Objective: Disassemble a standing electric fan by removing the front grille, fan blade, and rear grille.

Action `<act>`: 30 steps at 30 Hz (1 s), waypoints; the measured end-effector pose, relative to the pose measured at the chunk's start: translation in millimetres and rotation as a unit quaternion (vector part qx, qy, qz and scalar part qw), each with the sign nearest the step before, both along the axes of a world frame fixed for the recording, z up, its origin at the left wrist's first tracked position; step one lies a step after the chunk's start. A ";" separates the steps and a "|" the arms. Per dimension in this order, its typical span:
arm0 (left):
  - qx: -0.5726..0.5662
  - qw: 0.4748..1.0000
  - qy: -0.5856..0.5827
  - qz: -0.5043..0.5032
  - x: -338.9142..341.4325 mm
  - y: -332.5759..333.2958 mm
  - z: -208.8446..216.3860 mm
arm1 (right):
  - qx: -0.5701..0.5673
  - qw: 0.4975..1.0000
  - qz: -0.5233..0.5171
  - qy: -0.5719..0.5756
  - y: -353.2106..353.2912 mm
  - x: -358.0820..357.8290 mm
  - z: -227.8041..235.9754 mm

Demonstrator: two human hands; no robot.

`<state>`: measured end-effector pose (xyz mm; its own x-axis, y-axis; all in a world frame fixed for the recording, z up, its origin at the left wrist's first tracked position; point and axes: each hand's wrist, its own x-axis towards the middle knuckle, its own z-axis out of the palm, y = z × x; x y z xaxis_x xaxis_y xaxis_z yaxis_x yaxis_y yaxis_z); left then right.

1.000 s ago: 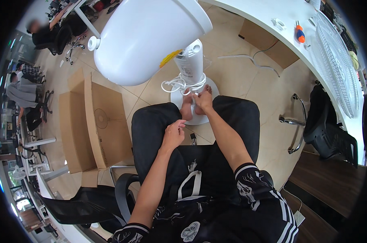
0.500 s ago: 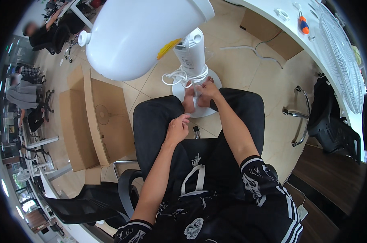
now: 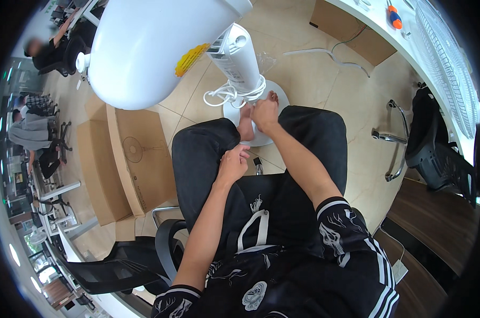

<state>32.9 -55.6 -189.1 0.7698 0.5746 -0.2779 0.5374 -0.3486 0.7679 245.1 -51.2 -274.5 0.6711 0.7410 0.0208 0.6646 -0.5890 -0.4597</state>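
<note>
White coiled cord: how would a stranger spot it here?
From the big white housing at top, go lower right to the white column. The cord gathers in loops at its lower end, just above the right hand; its bundled coils set it apart from the loose cable on the floor.

Bright, fairly even indoor light fills the middle of the frame. Ceiling lights [image 3: 14,255] glare near-white at lower left, and the glossy white housing [image 3: 144,47] at the top carries a soft sheen, with greyer shading toward its lower edge. Black trousers [image 3: 200,153] swallow most detail in their folds. A dark ring closes off the corners (typical fisheye), and the white desk [image 3: 367,21] at upper right bends into an arc. The centre is reasonably crisp; the far left looks softer, though whether from lens or distance is hard to say. Blur masks a seated person's [image 3: 51,55] head, upper left.
</note>
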 end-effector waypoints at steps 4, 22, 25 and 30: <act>0.008 1.000 0.002 -0.002 -3.6 -1.3 2.1 | -0.004 0.999 -0.011 0.032 0.2 2.5 -3.6; -0.003 0.993 0.096 -0.062 -7.2 -5.3 8.9 | -0.026 1.000 0.005 0.011 3.8 -18.9 -29.3; 0.004 0.994 0.089 -0.067 -0.1 -5.3 8.4 | -0.004 0.999 0.002 0.032 1.6 5.0 -38.3; -0.009 0.994 0.085 -0.061 2.1 -9.4 -0.5 | 0.091 0.816 -0.051 0.569 -1.0 25.6 -67.0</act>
<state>35.0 -65.0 -189.5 0.7737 0.4745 -0.4197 0.6155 -0.4062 0.6754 270.7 -52.3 -341.5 0.3906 0.7338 -0.5558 -0.3023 -0.4681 -0.8304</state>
